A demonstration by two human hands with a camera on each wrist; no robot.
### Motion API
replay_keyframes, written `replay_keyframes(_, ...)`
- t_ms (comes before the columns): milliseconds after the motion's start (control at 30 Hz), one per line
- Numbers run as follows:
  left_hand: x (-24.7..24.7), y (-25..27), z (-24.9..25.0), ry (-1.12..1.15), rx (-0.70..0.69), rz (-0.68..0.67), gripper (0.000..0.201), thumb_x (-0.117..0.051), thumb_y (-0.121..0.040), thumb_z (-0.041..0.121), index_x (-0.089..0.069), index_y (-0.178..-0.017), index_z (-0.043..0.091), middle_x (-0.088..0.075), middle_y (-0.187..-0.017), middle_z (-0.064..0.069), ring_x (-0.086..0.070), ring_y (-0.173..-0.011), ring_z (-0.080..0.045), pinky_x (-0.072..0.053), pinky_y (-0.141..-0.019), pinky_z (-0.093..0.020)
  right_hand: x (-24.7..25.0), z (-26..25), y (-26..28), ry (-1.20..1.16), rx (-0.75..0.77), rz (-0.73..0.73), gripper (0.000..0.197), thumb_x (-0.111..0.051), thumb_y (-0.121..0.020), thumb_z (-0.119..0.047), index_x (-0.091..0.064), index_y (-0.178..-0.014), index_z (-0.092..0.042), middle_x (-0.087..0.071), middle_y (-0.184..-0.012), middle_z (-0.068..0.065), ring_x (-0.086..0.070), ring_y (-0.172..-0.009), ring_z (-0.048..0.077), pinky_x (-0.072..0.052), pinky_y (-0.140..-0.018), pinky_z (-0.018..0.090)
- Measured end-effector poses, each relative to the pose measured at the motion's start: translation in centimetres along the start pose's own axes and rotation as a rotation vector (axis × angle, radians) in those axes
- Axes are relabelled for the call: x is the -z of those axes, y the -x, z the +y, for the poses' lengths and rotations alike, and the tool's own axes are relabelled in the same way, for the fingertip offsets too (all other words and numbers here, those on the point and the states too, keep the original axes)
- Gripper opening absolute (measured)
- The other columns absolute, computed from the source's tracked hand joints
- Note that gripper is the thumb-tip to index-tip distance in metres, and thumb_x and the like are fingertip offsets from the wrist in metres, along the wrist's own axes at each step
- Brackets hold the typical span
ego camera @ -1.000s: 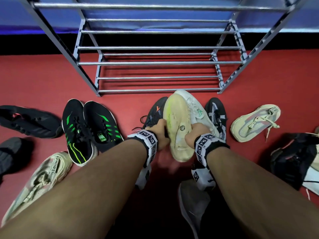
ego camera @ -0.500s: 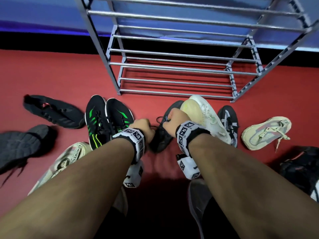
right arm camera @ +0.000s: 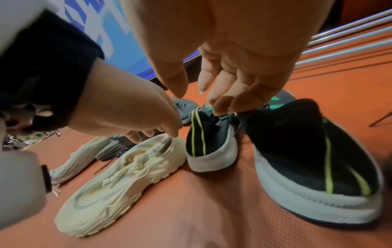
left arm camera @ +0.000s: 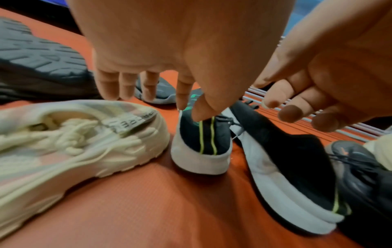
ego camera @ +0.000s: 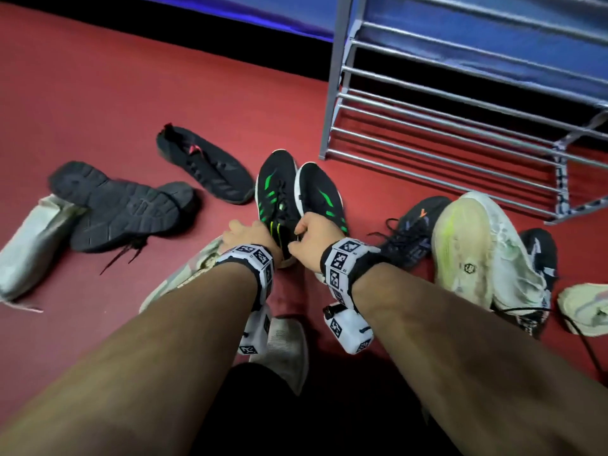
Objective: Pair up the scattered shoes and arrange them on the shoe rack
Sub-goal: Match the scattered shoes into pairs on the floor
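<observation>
A pair of black shoes with green stripes stands side by side on the red floor, the left shoe (ego camera: 275, 189) beside the right shoe (ego camera: 320, 195). My left hand (ego camera: 243, 230) hangs over the left shoe's heel (left arm camera: 201, 142), fingers straight, thumb touching the collar. My right hand (ego camera: 306, 232) hovers loosely curled between the two shoes, and its fingertips (right arm camera: 220, 107) touch the left shoe's opening. Neither hand grips anything. The grey metal shoe rack (ego camera: 460, 126) stands at the upper right with bare rails.
A cream shoe (ego camera: 184, 274) lies under my left wrist. A white shoe with a yellowish sole (ego camera: 477, 251) lies on its side beside a dark shoe (ego camera: 414, 232). On the left lie a black knit shoe (ego camera: 204, 166), an overturned grey shoe (ego camera: 121, 205) and a white shoe (ego camera: 29, 245).
Both hands let go of the white yellow-soled shoe, which now lies on the floor, and moved left to the black-and-green pair. The head view swung left.
</observation>
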State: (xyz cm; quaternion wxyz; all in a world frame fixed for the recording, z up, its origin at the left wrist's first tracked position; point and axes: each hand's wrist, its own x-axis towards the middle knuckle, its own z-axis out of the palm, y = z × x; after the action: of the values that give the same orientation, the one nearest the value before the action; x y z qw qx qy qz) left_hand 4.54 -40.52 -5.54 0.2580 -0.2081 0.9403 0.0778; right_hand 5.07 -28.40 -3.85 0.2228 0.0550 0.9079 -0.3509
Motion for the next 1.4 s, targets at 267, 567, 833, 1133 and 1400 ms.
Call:
replay_keyframes(267, -1.4, -1.6, -2.5, -0.112, -0.063, -0.101, 0.050, -0.065, -0.082, 0.044, -0.058, -0.123, 0.016, -0.056, -0.120, -0.013, -0.059, -0.106, -0.032, -0.051, -0.086, -0.042, -2.0, 0.5, -0.2, 0.049, -0.027, -0.075, 0.020, -0.064, -0.077, -0.024, -0.055, -0.095, -0.024, -0.064, -0.088, -0.001, -0.061, -0.077, 0.021, -0.043, -0.066, 0.026)
replay_keyframes(567, 0.6, -2.2, -2.3, -0.011, -0.048, -0.143, 0.010, -0.060, -0.089, 0.015, -0.070, -0.088, 0.011, -0.069, -0.108, -0.010, -0.064, -0.108, -0.029, -0.051, -0.087, -0.032, -0.6, 2.1, 0.4, 0.081, -0.057, -0.031, 0.020, -0.064, -0.082, -0.028, -0.062, -0.097, -0.015, -0.068, -0.088, 0.005, -0.063, -0.081, 0.025, -0.052, -0.075, 0.032)
replay_keyframes(833, 3.1, -0.9, -0.5, 0.460, 0.140, 0.227, 0.028, -0.055, -0.084, 0.021, -0.052, -0.109, 0.007, -0.056, -0.114, -0.016, -0.058, -0.102, -0.039, -0.046, -0.085, -0.043, -0.3, 1.7, 0.7, 0.023, -0.056, -0.020, 0.012, -0.064, -0.080, -0.020, -0.056, -0.089, -0.024, -0.065, -0.083, 0.000, -0.062, -0.076, 0.021, -0.047, -0.067, 0.027)
replay_keyframes(1133, 5.8, 3.4, 6.5, 0.265, -0.450, 0.306, 0.018, -0.055, -0.079, 0.009, -0.063, -0.094, 0.013, -0.052, -0.105, -0.013, -0.051, -0.100, -0.033, -0.041, -0.081, -0.037, 4.1, 2.2, 1.5, -0.346, -0.218, 0.202, 0.046, -0.034, -0.067, -0.069, -0.048, -0.083, -0.028, -0.067, -0.077, 0.005, -0.069, -0.069, 0.032, -0.058, -0.069, 0.053)
replay_keyframes(1400, 1.7, 6.8, 9.9, 0.219, -0.863, 0.156, 0.021, -0.058, -0.070, 0.000, -0.058, -0.085, 0.014, -0.033, -0.090, -0.004, -0.040, -0.079, -0.022, -0.045, -0.077, -0.039, 8.5, 6.2, 4.9, -0.942, -0.409, 0.051, 0.034, -0.068, -0.084, -0.043, -0.065, -0.083, -0.009, -0.071, -0.093, 0.018, -0.070, -0.086, 0.032, -0.055, -0.079, 0.061)
